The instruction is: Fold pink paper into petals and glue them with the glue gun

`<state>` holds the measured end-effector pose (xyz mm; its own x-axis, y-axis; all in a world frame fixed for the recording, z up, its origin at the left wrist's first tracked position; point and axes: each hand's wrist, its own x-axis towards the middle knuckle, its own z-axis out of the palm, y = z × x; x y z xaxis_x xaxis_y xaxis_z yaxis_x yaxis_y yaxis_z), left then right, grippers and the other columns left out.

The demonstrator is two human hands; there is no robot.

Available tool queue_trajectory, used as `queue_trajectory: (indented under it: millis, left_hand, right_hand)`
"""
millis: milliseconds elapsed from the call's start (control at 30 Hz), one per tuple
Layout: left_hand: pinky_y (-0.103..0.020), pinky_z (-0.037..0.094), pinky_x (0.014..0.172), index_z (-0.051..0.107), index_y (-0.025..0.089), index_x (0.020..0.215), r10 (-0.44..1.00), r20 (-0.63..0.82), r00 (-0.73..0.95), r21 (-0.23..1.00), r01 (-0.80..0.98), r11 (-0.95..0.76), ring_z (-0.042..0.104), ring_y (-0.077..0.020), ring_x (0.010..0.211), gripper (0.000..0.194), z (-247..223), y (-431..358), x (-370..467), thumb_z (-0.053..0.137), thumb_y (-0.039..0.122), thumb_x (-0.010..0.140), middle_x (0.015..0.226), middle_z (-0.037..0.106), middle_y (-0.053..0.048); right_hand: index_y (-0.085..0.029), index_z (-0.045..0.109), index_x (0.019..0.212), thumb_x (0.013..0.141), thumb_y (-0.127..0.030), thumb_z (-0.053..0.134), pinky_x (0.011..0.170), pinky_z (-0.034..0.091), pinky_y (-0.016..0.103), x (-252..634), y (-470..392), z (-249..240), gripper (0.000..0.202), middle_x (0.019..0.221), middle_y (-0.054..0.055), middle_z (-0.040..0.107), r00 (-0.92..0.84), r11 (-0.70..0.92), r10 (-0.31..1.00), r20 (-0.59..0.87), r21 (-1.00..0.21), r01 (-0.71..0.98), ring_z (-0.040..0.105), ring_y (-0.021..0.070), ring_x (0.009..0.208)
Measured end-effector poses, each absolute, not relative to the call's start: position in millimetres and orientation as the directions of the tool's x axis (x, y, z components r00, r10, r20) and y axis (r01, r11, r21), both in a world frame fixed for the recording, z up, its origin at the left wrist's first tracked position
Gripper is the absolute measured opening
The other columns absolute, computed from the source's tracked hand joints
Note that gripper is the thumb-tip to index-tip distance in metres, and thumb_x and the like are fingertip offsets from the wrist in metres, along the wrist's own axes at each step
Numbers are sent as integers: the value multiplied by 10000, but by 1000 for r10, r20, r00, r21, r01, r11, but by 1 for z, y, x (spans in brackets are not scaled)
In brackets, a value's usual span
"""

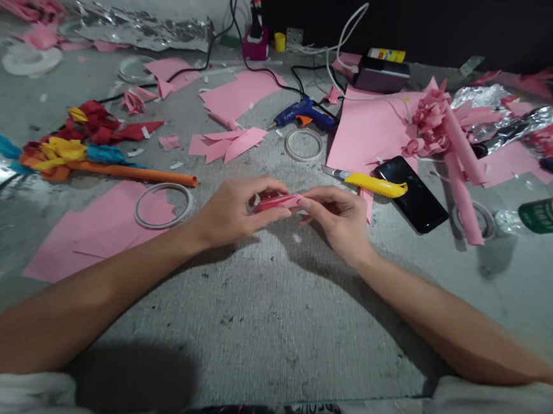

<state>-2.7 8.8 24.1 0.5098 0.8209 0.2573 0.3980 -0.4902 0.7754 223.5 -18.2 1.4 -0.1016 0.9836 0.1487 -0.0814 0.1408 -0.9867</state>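
Observation:
Between my two hands is a small folded piece of pink paper [279, 202], held a little above the grey table. My left hand [241, 207] pinches its left end, thumb in front and fingers behind. The right end is gripped by the thumb and fingertips of my right hand [337, 218]. Part of the paper is hidden behind my fingers. Just beyond lie pink paper strips [228, 142], a roll of tape [304, 144] and a blue glue gun [305, 112]. A yellow utility knife [371, 182] rests partly over a black phone [414, 195], right of my right hand.
Pink sheets [87, 230] and a second tape roll [164, 206] lie near my left forearm. An orange stick with paper petals [135, 172] is at left. Rolled pink paper flowers [468, 145], a plastic bottle [551, 214] and a power bank [381, 75] with cables are right and behind.

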Motion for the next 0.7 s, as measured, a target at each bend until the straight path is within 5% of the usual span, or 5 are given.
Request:
queue_trajectory:
  millis: [233,533,700]
  left_hand:
    - [-272,362,604,801,214,1068,820,157,550,828,379,-413,506,-124,633,277,23,17,-10,610,415,1058,725,628,32]
    - [-289,388,657,771,219,1104,828,167,536,775,447,-446,568,-136,639,278,22,12,-6,562,402,1090,775,719,26]
    - [-289,406,665,719,228,1137,836,135,532,753,493,-436,602,-145,655,264,22,9,-4,594,454,1080,802,730,30]
  right_hand:
    - [-216,799,919,861,-401,933,659,705,288,226,-13,-1,235,866,31,841,-104,82,989,101,-981,-174,839,204,825]
    - [-208,812,1057,929,-488,865,609,654,273,226,-16,0,313,900,37,839,-307,6,951,39,-994,-108,805,176,724]
    - [-207,792,1078,973,-527,812,533,583,241,226,-18,0,338,853,6,810,-307,41,950,53,-998,-47,662,101,548]
